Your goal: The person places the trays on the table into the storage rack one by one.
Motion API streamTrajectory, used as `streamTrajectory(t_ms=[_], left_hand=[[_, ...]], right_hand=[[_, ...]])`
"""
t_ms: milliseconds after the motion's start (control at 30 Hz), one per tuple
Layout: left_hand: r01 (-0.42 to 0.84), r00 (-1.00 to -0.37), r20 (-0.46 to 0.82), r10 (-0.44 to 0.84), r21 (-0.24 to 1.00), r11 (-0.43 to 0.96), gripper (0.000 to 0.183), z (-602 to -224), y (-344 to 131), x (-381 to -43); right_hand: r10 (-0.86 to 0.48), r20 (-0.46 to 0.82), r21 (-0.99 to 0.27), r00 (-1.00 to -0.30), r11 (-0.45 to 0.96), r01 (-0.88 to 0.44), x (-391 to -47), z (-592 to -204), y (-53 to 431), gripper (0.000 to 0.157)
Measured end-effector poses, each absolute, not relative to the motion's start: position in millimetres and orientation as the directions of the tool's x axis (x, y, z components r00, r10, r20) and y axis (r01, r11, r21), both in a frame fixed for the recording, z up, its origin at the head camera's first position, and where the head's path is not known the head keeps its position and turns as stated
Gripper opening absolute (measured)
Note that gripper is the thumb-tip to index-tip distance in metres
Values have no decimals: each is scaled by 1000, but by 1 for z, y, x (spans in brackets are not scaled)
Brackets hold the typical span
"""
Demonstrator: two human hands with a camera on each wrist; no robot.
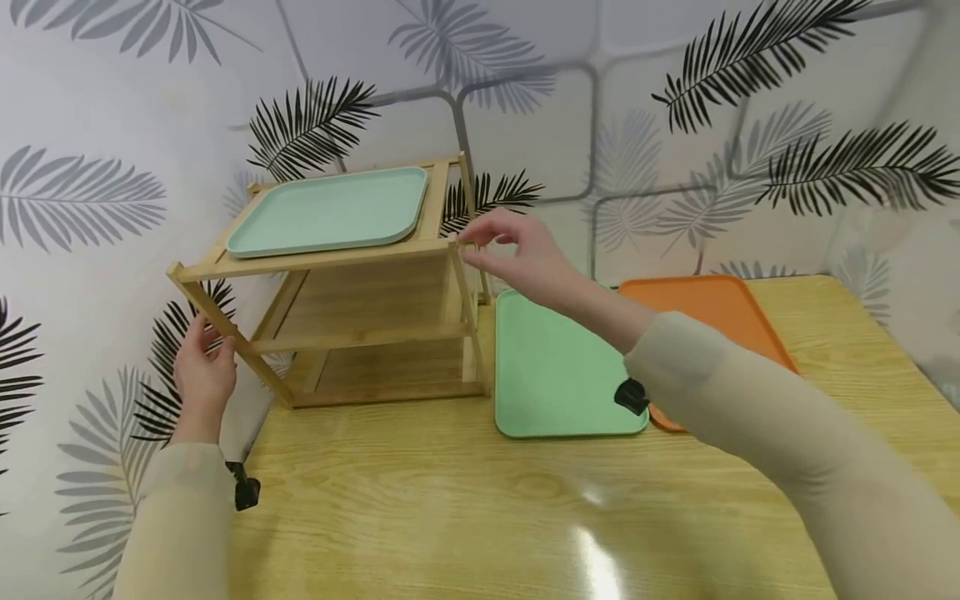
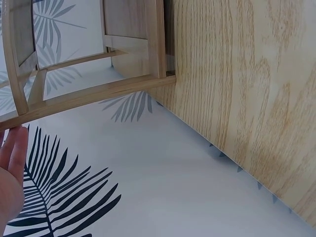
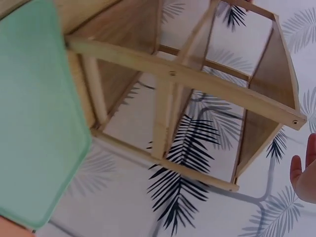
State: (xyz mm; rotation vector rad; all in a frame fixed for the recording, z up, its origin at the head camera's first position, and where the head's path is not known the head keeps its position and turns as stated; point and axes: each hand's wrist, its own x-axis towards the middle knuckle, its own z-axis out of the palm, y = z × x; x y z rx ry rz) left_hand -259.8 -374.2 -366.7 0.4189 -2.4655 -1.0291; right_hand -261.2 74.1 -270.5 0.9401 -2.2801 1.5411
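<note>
The wooden rack (image 1: pixel 367 337) stands at the far left of the table (image 1: pixel 412 500), its left front post (image 1: pixel 262 372) footed right by the table's left edge. The left hand (image 1: pixel 204 375) is at that post with mostly straight fingers, touching it from the outer side rather than wrapping it; whether it presses cannot be told. The right hand (image 1: pixel 525 254), thumb and fingers loosely bent, is beside the top of the right front post (image 3: pixel 295 122); the right wrist view shows a gap there, so it appears to grip nothing. One hand on either side would suit squaring or steadying the frame. On its top shelf a pale blue tray (image 1: pixel 330 212) lies flat, probably because the broad slats support its underside. To the rack's right, a green tray (image 1: pixel 562 375) lies on the table next to an orange tray (image 1: pixel 697 308), partly hidden by the right sleeve, perhaps set there to stay within reach.
</note>
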Motion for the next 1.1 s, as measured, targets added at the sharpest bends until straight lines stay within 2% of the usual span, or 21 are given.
streamTrajectory(t_ms=[267,500,800,1100], left_hand=[[-103,-858,276,-434,735,670,45,-370,-373,-258],[-99,-862,282,-420,721,686,44,-370,-376,-260],[-114,-865,257,-430,735,668,44,-368,-375,-260],[-113,-863,264,-431,730,674,47,-366,-375,-260]], right_hand=[[-487,454,-727,-746,282,-627,-224,-324,133,20],[-501,321,-746,-803,388,-541,-200,-384,178,20],[-493,209,-768,-845,453,-454,-196,-444,213,20],[-535,159,-782,-830,445,-437,-199,-474,225,24]])
